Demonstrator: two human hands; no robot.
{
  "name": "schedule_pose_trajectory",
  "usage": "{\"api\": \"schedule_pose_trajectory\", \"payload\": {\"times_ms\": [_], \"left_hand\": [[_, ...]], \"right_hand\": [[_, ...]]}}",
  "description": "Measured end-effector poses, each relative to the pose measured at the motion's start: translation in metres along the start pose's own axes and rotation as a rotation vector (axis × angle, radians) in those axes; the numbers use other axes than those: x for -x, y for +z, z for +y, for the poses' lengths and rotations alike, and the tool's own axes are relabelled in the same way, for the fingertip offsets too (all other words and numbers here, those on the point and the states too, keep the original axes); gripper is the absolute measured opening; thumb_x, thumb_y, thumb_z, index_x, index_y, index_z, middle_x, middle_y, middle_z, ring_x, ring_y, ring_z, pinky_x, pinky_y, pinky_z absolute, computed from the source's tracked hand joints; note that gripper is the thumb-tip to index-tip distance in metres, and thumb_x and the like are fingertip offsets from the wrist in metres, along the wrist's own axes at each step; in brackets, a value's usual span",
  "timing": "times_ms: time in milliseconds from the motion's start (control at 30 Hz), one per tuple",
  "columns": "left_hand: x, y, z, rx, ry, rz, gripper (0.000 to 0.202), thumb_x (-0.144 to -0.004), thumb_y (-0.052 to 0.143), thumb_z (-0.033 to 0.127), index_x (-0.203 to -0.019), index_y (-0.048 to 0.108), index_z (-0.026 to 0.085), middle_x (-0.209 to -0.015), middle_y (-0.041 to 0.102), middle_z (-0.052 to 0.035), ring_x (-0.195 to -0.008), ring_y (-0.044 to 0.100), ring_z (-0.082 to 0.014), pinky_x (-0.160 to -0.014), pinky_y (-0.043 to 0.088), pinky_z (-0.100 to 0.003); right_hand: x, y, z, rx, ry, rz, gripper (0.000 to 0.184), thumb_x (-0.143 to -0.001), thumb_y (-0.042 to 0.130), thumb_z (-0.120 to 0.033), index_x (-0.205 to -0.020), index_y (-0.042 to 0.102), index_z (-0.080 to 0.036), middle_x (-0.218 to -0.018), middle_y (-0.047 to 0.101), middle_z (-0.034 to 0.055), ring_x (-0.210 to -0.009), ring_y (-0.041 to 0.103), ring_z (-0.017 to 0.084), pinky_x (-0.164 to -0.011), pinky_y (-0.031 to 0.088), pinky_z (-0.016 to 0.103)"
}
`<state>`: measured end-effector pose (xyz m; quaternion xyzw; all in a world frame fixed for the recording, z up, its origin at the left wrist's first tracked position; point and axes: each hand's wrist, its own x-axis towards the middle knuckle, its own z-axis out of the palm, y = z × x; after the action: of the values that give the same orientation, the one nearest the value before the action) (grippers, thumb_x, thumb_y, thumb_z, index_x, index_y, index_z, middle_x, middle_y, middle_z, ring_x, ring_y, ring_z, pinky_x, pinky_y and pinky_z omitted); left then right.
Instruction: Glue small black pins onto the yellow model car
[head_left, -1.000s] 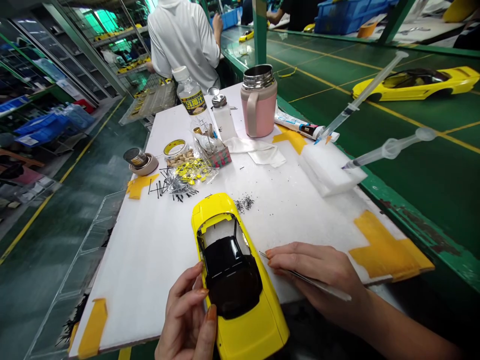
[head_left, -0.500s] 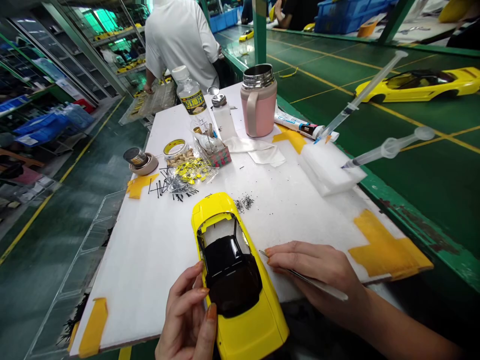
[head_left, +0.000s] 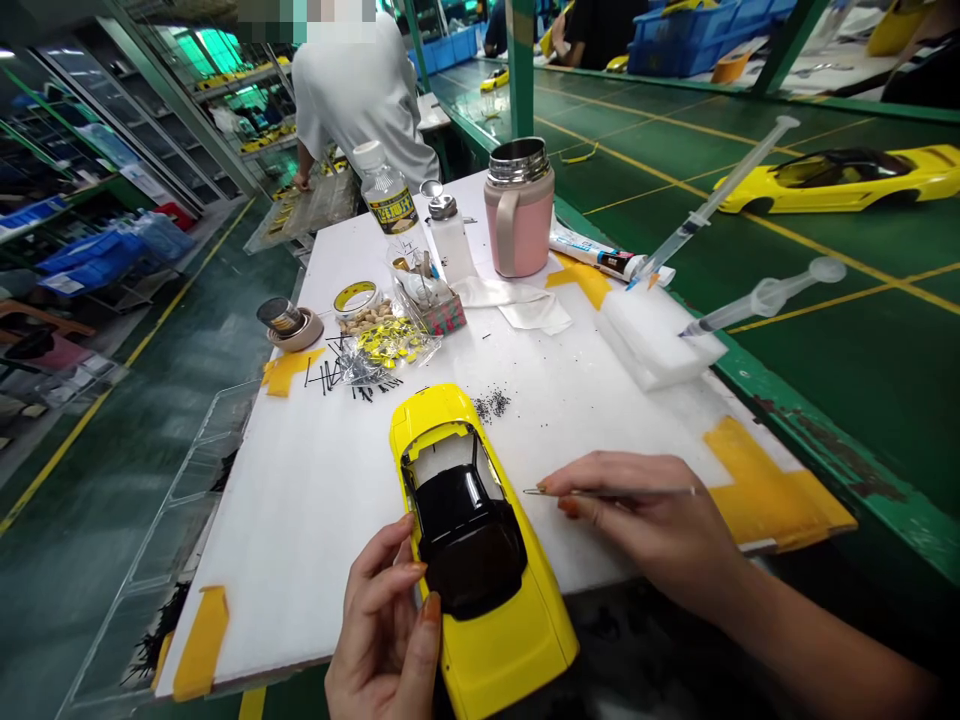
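Observation:
A yellow model car body [head_left: 472,530] with a black roof lies on the white board [head_left: 315,470], nose away from me. My left hand [head_left: 386,625] grips its near left side, thumb against the black roof. Just right of the car, my right hand [head_left: 652,525] pinches thin metal tweezers [head_left: 607,491], their tip pointing left toward the car's side. A small heap of tiny black parts [head_left: 491,404] lies beyond the car's nose.
Black pins and a bag of yellow pieces [head_left: 375,350] lie at the back left, by tape rolls [head_left: 292,322]. A bottle [head_left: 390,205], pink mug [head_left: 519,210], tube [head_left: 600,258], foam block [head_left: 660,335] with two syringes [head_left: 757,300] stand behind. Another yellow car [head_left: 840,178] sits on the green conveyor. A person in white stands behind.
My right hand has lifted off the board and turned the tweezers level, tip toward the car. The left hand and the car have hardly moved.

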<state>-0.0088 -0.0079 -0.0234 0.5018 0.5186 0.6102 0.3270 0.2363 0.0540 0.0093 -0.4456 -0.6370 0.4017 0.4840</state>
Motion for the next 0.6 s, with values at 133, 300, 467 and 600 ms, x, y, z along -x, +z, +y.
{"api": "schedule_pose_trajectory", "payload": {"times_ms": [133, 300, 467, 600], "left_hand": [[-0.001, 0.000, 0.001, -0.014, -0.017, -0.009, 0.010, -0.091, 0.072, 0.020, -0.100, 0.073, 0.023, -0.138, 0.063, -0.0090, -0.130, 0.062, -0.0212, -0.101, 0.056, -0.023], [-0.001, -0.002, 0.002, -0.041, 0.015, -0.061, 0.011, -0.094, 0.068, 0.018, -0.103, 0.072, 0.024, -0.138, 0.062, -0.0086, -0.131, 0.061, -0.0196, -0.102, 0.055, -0.022], [-0.001, -0.004, 0.002, -0.047, 0.025, -0.071, 0.012, -0.093, 0.068, 0.017, -0.103, 0.071, 0.024, -0.140, 0.062, -0.0096, -0.133, 0.059, -0.0213, -0.103, 0.054, -0.024], [-0.001, -0.005, 0.000, -0.045, 0.050, -0.109, 0.016, -0.095, 0.065, 0.014, -0.107, 0.070, 0.023, -0.141, 0.059, -0.0096, -0.135, 0.058, -0.0200, -0.107, 0.052, -0.024]], "right_hand": [[-0.034, -0.011, -0.008, -0.218, 0.335, -0.072, 0.013, -0.083, 0.077, -0.029, -0.084, 0.080, -0.016, -0.077, 0.077, 0.0058, -0.061, 0.072, 0.015, -0.054, 0.057, 0.017], [-0.087, -0.017, -0.012, -0.342, 0.596, -0.381, 0.016, -0.065, 0.079, -0.022, -0.074, 0.074, -0.011, -0.072, 0.075, 0.0106, -0.068, 0.075, 0.022, -0.048, 0.056, 0.018], [-0.116, -0.010, -0.010, -0.309, 0.688, -0.614, 0.016, -0.059, 0.077, -0.020, -0.070, 0.071, -0.010, -0.070, 0.074, 0.0101, -0.061, 0.074, 0.021, -0.044, 0.054, 0.017], [-0.123, -0.003, -0.008, -0.275, 0.700, -0.669, 0.013, -0.061, 0.076, -0.017, -0.070, 0.071, -0.010, -0.071, 0.074, 0.0101, -0.059, 0.074, 0.020, -0.042, 0.053, 0.016]]}}
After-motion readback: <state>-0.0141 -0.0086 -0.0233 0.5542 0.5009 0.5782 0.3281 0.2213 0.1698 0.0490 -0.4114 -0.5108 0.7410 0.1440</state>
